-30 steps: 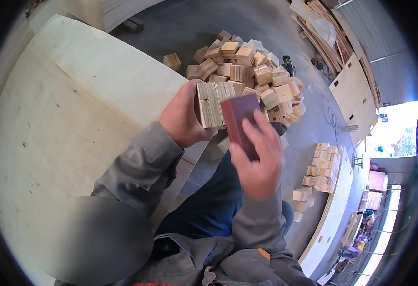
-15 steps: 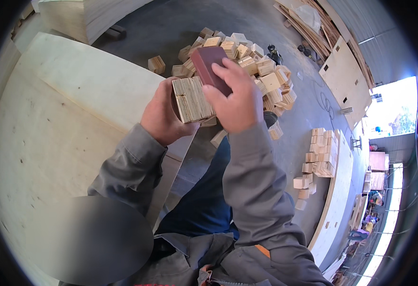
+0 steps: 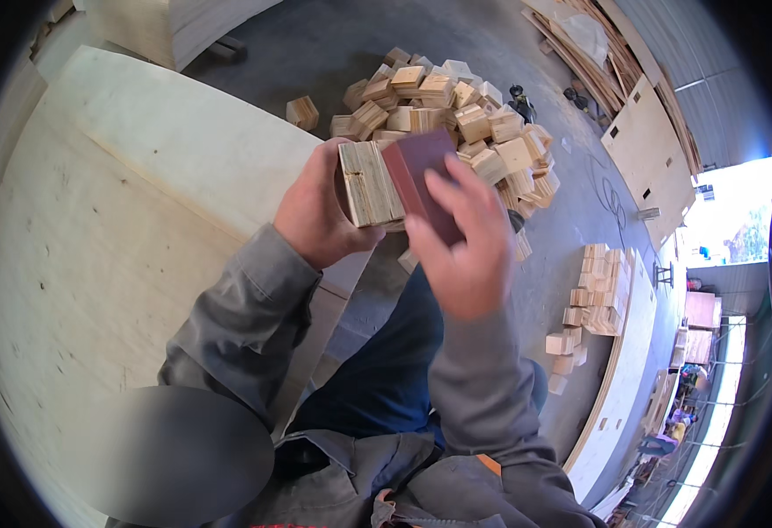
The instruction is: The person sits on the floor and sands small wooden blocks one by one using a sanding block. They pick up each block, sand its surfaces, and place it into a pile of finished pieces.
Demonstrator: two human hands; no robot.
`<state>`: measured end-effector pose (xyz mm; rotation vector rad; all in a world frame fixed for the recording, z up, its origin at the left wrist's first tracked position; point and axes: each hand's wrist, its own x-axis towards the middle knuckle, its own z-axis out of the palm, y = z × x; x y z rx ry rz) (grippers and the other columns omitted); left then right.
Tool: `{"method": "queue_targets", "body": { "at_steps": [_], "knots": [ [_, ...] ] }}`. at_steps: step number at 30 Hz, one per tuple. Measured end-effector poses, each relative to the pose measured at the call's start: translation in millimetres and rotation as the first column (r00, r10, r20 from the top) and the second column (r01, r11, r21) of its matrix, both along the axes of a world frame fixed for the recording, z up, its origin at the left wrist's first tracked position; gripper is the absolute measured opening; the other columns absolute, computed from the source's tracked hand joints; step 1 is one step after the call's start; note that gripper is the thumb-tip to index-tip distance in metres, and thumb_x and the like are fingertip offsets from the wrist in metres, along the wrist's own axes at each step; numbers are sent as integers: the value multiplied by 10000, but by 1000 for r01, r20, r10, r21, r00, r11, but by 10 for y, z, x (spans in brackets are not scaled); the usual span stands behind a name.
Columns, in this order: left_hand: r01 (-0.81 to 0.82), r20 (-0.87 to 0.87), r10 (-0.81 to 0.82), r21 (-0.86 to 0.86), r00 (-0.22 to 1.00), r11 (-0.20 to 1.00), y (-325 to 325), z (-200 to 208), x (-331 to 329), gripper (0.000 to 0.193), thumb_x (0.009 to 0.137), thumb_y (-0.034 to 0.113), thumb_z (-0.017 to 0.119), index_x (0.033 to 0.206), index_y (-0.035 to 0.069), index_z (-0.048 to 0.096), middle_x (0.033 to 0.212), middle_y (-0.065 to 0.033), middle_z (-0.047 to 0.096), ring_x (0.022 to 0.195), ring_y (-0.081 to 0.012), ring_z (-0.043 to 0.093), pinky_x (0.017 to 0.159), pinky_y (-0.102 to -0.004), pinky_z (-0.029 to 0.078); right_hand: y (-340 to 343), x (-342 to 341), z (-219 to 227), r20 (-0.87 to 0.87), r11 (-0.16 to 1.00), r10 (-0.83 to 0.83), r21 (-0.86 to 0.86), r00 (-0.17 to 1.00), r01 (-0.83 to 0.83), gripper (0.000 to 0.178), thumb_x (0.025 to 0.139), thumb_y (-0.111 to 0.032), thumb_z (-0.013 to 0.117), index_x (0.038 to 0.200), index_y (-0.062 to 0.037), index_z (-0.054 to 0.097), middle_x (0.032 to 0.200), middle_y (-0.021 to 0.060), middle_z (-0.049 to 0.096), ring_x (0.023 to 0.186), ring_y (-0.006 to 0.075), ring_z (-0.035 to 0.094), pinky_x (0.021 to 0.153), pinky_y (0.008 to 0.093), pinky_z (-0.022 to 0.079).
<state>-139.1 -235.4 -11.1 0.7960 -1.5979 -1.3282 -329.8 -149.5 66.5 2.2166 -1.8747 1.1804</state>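
Left hand [image 3: 315, 216] is wrapped around a layered wooden block [image 3: 370, 185] — I have thumb at the near side, fingers at the far side, end grain facing up. The block sits by the right edge of the pale plywood counter [image 3: 117, 255]; I can't tell if it touches the counter.

Right hand [image 3: 467, 251] holds a maroon block [image 3: 434, 176], thumb on its near left side, fingers over its right side. Fingers are motion-blurred on my end. The maroon block is tilted and meets the wooden block's right side.

Beyond both hands I get a loose heap of wooden blocks [image 3: 439, 92] on the grey floor [image 3: 315, 57], with a single block [image 3: 301, 113] apart on its left, near the counter edge. Right side: neater stacked blocks [image 3: 601, 290] beside a long pale panel [image 3: 616, 387]. Far right — a panel with dark slots [image 3: 651, 163], leaning near long wood strips [image 3: 610, 53].
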Motion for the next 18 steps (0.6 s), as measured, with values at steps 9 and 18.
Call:
{"method": "queue_targets", "body": {
  "at_steps": [9,18],
  "knots": [
    [13,-110,-14,-7,994,1000,-15,-23,-87,947,690,53,949,1473,9,418,1328,-182,646,1257,-292,684,1070,-398,553,-408,-22,25,68,1000,-8,-11,998,8,466,862,-201,834,1289,-28,761,1428,247,686,1291,426,673,1098,496,536],
    [23,50,-21,-48,999,999,11,71,0,1017,710,42,950,1526,-10,346,1397,-155,617,1293,-226,644,1121,-385,514,731,75,-39,39,999,-42,31,998,41,513,797,-123,881,1291,-57,757,1471,223,658,1238,414,671,1067,473,541]
  ]
}}
